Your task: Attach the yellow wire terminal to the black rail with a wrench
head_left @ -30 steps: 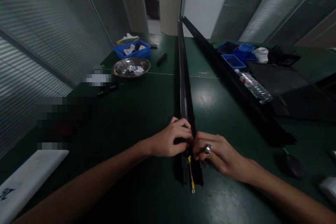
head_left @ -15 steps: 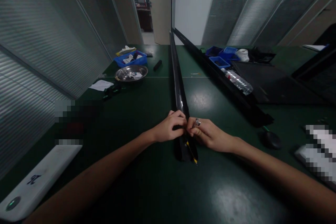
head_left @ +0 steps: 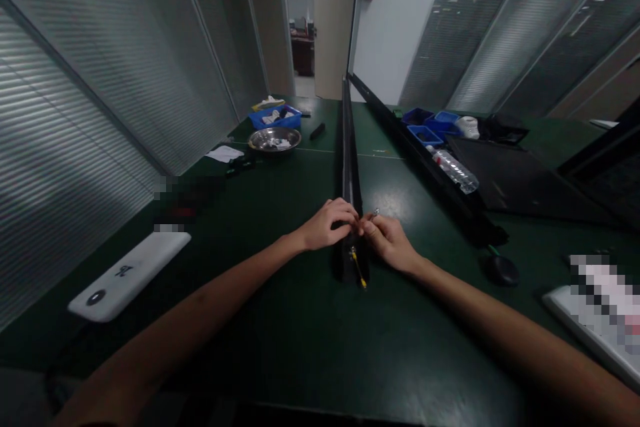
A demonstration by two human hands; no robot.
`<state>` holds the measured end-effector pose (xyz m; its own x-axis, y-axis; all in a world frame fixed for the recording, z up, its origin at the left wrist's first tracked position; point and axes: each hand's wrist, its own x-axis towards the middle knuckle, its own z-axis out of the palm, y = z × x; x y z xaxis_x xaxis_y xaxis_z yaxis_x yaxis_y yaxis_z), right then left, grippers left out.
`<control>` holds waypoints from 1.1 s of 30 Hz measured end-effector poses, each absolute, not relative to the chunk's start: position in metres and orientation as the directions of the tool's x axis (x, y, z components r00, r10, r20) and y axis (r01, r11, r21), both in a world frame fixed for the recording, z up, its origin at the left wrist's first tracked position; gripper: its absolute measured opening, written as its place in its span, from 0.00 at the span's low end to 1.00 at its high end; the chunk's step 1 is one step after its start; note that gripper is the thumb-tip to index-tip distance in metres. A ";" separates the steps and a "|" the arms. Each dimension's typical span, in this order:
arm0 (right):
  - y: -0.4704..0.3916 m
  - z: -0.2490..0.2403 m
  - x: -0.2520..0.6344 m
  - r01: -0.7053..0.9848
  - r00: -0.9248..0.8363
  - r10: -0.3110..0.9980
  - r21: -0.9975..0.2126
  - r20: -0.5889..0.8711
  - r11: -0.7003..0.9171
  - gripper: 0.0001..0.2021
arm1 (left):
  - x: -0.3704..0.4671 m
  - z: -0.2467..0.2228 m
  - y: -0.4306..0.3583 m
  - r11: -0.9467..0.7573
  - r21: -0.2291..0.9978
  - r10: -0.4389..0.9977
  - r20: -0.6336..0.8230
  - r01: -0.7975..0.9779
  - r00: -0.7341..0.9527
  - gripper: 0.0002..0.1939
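Rolled slightly since half a second ago, the right hand [head_left: 393, 243] shows more of its thumb, while the left hand [head_left: 325, 223] stays bent over the same black rail [head_left: 351, 167]. Farthest left on the dark green worktop [head_left: 280, 320], smooth and softly glossy, lies a long white slab [head_left: 143, 265], round-cornered, with a circular button [head_left: 97, 297] and a dark mark on its face. Beyond it rests a thin white sheet [head_left: 225, 153], then a shallow steel dish [head_left: 257, 140], shiny and round, holding crumpled white scraps, just in front of a blue bin [head_left: 287, 123] with soft-looking pieces heaped inside. Near the middle, the left hand's fingers curl onto the rail from its left side; how tight that grip is, I cannot tell. Straight, slender and channel-shaped, the rail runs lengthwise away from the hands, and a thin yellow lead [head_left: 358, 268] lies in its near end (the tip pokes just past the edge). Against the rail's right side, the right hand holds thumb to bent forefinger, a silvery ring [head_left: 376, 212] above; whether that grip pinches anything is hidden. Farther right, a second black rail [head_left: 425, 170] slants past a clear, ribbed bottle [head_left: 456, 170], and a smooth dark oval [head_left: 502, 270] sits near its closer end.
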<state>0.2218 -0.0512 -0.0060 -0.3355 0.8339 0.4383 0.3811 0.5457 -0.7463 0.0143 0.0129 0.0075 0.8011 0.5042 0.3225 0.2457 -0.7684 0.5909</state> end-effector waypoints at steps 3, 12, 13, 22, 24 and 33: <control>-0.058 -0.010 0.222 0.409 -0.223 0.857 -0.753 0.465 0.515 0.22 | 0.010 0.009 0.000 -0.771 0.564 0.543 0.337 0.296 0.769 0.11; -0.073 -0.015 0.212 0.485 -0.112 0.853 -0.721 0.509 0.494 0.15 | 0.005 0.005 -0.042 -0.767 0.509 0.587 0.310 0.391 0.748 0.15; -0.075 -0.016 0.212 0.496 -0.100 0.851 -0.716 0.515 0.492 0.15 | 0.005 0.005 -0.043 -0.767 0.505 0.588 0.311 0.395 0.746 0.14; -0.078 -0.019 0.213 0.560 -0.063 0.839 -0.677 0.541 0.478 0.12 | 0.006 0.006 -0.042 -0.780 0.475 0.581 0.309 0.407 0.753 0.12; -0.078 -0.020 0.213 0.569 -0.079 0.837 -0.665 0.541 0.483 0.12 | 0.006 0.005 -0.042 -0.786 0.466 0.575 0.310 0.406 0.758 0.13; -0.076 -0.023 0.214 0.595 -0.144 0.824 -0.617 0.548 0.514 0.12 | 0.006 0.002 -0.044 -0.811 0.404 0.560 0.321 0.424 0.764 0.13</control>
<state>0.2140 -0.0762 -0.0226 -0.1436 0.8241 0.5479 0.5955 0.5141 -0.6173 0.0058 -0.0435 0.0021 0.7643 0.5595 0.3207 0.4240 -0.8106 0.4039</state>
